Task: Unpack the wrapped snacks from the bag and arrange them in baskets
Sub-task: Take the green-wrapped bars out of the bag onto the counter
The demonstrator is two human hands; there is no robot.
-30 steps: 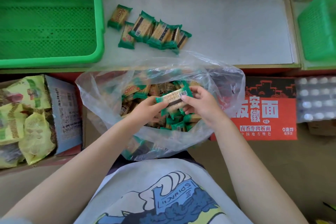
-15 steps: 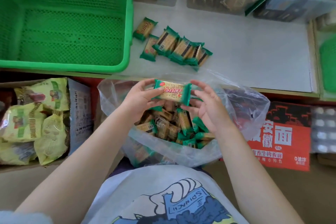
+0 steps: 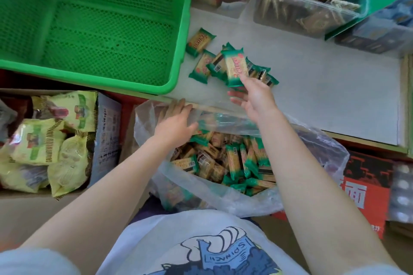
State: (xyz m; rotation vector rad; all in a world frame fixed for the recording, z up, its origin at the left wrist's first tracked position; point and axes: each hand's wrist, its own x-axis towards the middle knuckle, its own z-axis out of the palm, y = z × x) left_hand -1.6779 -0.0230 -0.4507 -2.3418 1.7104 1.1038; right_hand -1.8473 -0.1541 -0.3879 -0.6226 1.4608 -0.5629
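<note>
Nearest, the clear plastic bag [image 3: 225, 198] of green-wrapped snacks [image 3: 232, 163] sits open below the shelf's front edge. At the bag's far rim, the left hand [image 3: 176, 124] reaches in with fingers straight and loose, gripping nothing. Beyond it, over the white shelf [image 3: 324, 87], the right hand [image 3: 253, 96] pinches one snack packet [image 3: 234, 68] above the loose packets [image 3: 207, 62] near the front edge. Just left of these stands the green basket [image 3: 178, 35].

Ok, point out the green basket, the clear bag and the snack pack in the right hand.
green basket [image 3: 182, 35], head view, right rim.
clear bag [image 3: 328, 152], head view, right side wall.
snack pack [image 3: 235, 69], head view, middle of wrapper face.
</note>
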